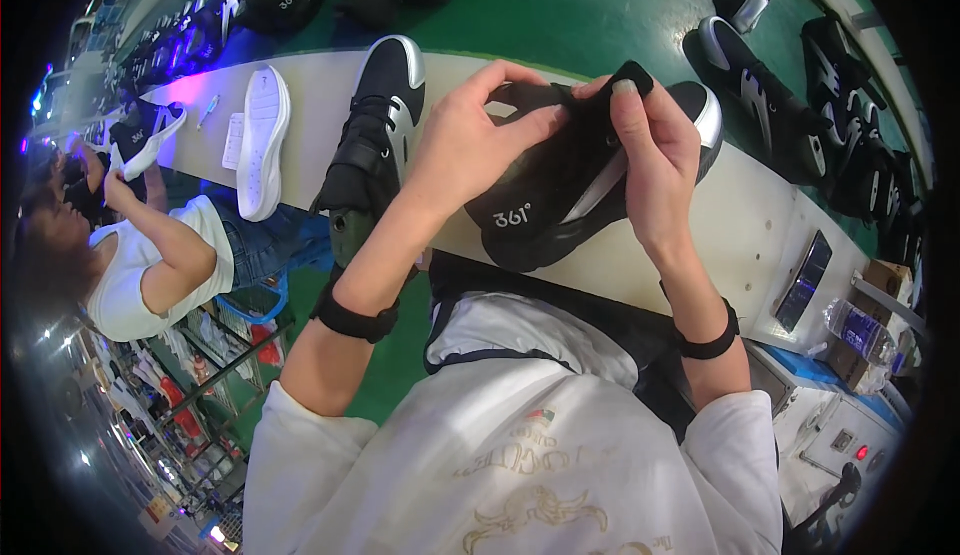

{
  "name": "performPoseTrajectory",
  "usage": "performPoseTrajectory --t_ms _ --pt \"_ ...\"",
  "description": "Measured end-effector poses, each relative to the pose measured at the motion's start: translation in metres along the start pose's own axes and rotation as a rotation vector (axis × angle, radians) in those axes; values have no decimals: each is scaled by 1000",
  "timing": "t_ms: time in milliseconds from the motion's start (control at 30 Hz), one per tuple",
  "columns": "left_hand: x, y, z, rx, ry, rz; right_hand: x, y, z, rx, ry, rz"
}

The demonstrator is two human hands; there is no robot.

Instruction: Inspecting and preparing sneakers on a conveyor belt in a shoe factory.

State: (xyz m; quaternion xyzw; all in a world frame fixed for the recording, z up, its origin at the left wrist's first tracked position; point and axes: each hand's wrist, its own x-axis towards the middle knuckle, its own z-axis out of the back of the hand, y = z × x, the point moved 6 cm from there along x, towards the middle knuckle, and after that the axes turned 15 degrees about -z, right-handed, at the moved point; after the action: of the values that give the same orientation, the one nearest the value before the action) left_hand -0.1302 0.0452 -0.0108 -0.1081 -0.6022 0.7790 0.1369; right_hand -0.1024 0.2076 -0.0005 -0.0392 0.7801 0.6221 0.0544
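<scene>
A black shoe point(530, 217) with a silver toe lies on the pale bench point(600, 267), its toe pointing to the far right. My left hand point(465, 140) pinches the dark upper edge around its opening, with thumb and fingers curled together. On the other side, my right hand point(652, 145) grips a black fabric flap of the same shoe between thumb and fingers, holding it raised. The inside of the shoe is dark and partly covered by my fingers. Left of my left hand stands another black shoe point(375, 120) with a silver toe; my forearm passes close to its heel.
A white sole point(263, 140) and a paper slip point(233, 143) lie farther left, near a co-worker point(165, 265) in white. Several black shoes point(760, 105) rest on the green surface point(560, 15) beyond. At right are a phone point(804, 280), a plastic bottle point(860, 330) and a control box point(840, 440).
</scene>
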Motion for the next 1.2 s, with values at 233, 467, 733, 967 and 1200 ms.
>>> performPoseTrajectory --t_ms 233,467,733,967,1200 --pt "0 9 0 -28 -37 40 6 1 -2 -32 42 -5" --pt "-8 24 -3 -97 -158 100 15 -2 -3 -142 42 37" --pt "-2 32 -2 393 -10 -42 23 -9 -10 -188 64 121" --pt "6 44 3 327 -39 19 24 -6 -27 -541 116 248" --pt "14 73 7 268 -101 -39 -9 -12 -43 -1109 263 783"
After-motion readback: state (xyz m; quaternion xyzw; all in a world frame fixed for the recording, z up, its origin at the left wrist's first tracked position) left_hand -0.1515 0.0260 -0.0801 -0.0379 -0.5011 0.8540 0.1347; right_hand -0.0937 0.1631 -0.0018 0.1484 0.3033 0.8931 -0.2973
